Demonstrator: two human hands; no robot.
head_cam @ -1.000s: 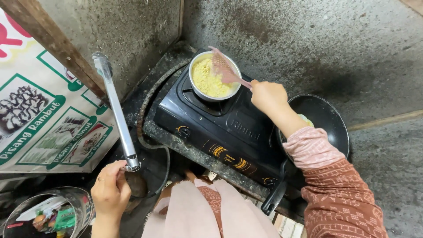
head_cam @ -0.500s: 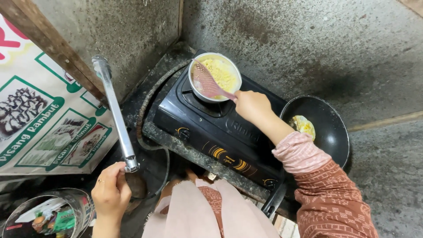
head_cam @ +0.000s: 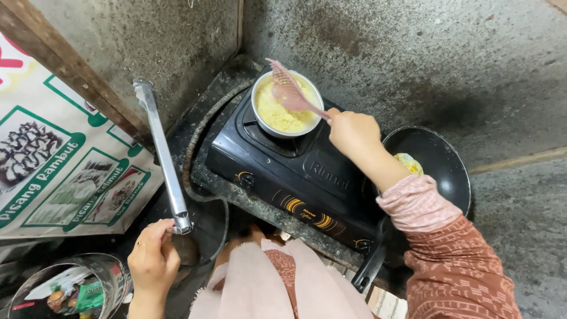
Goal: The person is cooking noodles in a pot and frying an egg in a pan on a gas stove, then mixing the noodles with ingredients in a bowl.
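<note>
My right hand (head_cam: 353, 132) grips the handle of a pink slotted spatula (head_cam: 289, 90). Its blade is raised over a small metal pot (head_cam: 258, 119) full of yellow food, standing on the left burner of a black gas stove (head_cam: 295, 177). My left hand (head_cam: 152, 260) is closed around the near end of a long metal handle (head_cam: 162, 153) that runs away from me beside the stove. A black frying pan (head_cam: 443, 162) with a bit of yellow food sits on the right burner, partly behind my right arm.
A printed banner (head_cam: 53, 171) with food pictures hangs at left under a wooden beam (head_cam: 71, 77). A clear jar (head_cam: 65, 289) with packets stands at lower left. A grey hose (head_cam: 198, 153) curves beside the stove. Rough concrete walls close in behind.
My right hand swept the spatula from the pot's right side to its left and down into the food, then lifted it toward the pot's far rim. My left hand stayed on the metal handle.
</note>
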